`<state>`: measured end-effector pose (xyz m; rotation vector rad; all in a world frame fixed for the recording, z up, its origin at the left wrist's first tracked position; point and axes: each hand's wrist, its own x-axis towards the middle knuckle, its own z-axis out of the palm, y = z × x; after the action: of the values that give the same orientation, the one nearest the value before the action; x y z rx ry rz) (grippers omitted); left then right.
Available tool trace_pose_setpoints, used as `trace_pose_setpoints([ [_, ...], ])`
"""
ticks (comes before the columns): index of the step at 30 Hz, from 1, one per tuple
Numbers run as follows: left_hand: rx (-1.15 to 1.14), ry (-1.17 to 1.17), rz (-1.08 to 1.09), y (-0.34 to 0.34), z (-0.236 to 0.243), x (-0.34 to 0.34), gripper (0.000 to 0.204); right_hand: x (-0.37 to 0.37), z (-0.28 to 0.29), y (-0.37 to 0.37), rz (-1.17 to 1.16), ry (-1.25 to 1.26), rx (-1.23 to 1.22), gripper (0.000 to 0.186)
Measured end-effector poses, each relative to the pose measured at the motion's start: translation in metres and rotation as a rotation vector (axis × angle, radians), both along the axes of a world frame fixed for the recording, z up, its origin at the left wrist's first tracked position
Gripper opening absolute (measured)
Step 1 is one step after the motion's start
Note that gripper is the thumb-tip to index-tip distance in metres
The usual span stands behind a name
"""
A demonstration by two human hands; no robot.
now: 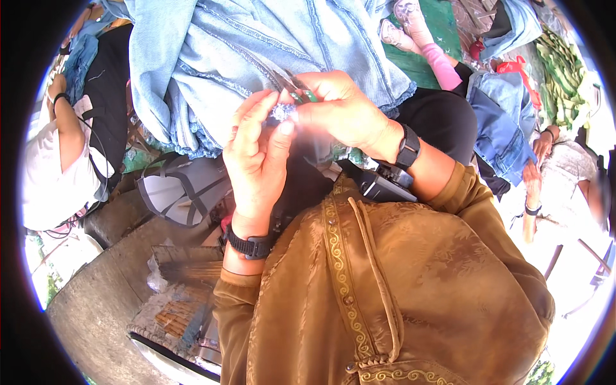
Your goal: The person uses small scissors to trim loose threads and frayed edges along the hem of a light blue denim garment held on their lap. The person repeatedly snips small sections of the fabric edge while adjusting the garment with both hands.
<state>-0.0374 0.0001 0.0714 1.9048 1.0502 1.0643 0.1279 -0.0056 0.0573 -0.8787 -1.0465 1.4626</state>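
My right hand [343, 115] grips dark metal snips [295, 86] with green parts, their blades over the pale blue denim fabric [218, 45] that spreads across the upper middle. My left hand [256, 154] is closed around a small blue-white speckled piece [282, 111], its fingertips close beside my right hand's, where the thumbs almost meet. The denim has frayed seams and hem and lies over dark-clad legs [443, 122]. The detail between my fingertips is blurred.
Co-workers with denim sit at left [64, 135] and right [564, 167]. Pink-socked feet [436, 61] rest on a green mat [436, 16]. A grey strapped object [179, 192] lies left of my left hand, above a rough grey surface [90, 308]. Green fabric strips [558, 64] lie upper right.
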Motion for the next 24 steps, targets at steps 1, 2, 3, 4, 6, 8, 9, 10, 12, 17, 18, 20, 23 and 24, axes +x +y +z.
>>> trace_pose_setpoints([
  [1, -0.046, -0.115, -0.016, 0.001, -0.005, 0.0, 0.025, 0.001, 0.003, 0.001, 0.033, 0.039, -0.045, 0.009],
  [2, -0.091, -0.23, -0.031, 0.002, -0.007, 0.0, 0.023, 0.002, 0.004, 0.002, 0.067, 0.078, -0.09, 0.008],
  [3, -0.132, -0.169, -0.015, 0.005, -0.001, 0.0, 0.013, 0.003, 0.002, 0.003, 0.058, 0.111, -0.097, 0.007],
  [4, -0.099, -0.095, -0.005, 0.007, -0.001, 0.0, 0.012, 0.002, -0.001, 0.003, 0.049, 0.145, -0.105, 0.007],
  [6, -0.033, 0.057, 0.023, 0.011, -0.001, -0.003, 0.009, 0.003, -0.003, 0.005, -0.001, 0.076, -0.048, 0.006],
  [8, 0.096, 0.099, 0.052, 0.013, 0.008, 0.0, 0.01, 0.006, 0.001, 0.006, -0.081, -0.128, 0.079, 0.007],
  [9, 0.16, 0.118, 0.064, 0.013, 0.01, 0.002, 0.012, 0.009, 0.007, 0.006, -0.089, -0.198, 0.091, 0.008],
  [10, 0.152, 0.128, 0.064, 0.013, 0.009, 0.003, 0.012, 0.012, 0.015, 0.007, -0.095, -0.268, 0.103, 0.009],
  [12, 0.141, 0.146, 0.064, 0.012, 0.008, 0.003, 0.012, 0.012, 0.019, 0.008, -0.087, -0.411, 0.109, 0.012],
  [17, 0.107, 0.112, 0.03, 0.014, 0.006, 0.003, 0.013, 0.005, 0.014, 0.014, -0.092, -0.519, 0.081, 0.018],
  [18, 0.089, 0.102, 0.01, 0.015, 0.007, 0.002, 0.013, 0.003, 0.01, 0.013, -0.117, -0.502, 0.082, 0.02],
  [20, -0.028, 0.072, -0.004, 0.014, 0.007, -0.001, 0.012, -0.001, 0.004, 0.012, -0.121, -0.456, 0.097, 0.02],
  [23, -0.321, -0.036, -0.041, 0.013, 0.013, -0.004, 0.009, -0.002, 0.003, 0.009, -0.132, -0.438, 0.119, 0.018],
  [24, -0.438, -0.082, -0.052, 0.013, 0.015, -0.005, 0.008, -0.003, 0.003, 0.008, -0.132, -0.438, 0.128, 0.018],
])
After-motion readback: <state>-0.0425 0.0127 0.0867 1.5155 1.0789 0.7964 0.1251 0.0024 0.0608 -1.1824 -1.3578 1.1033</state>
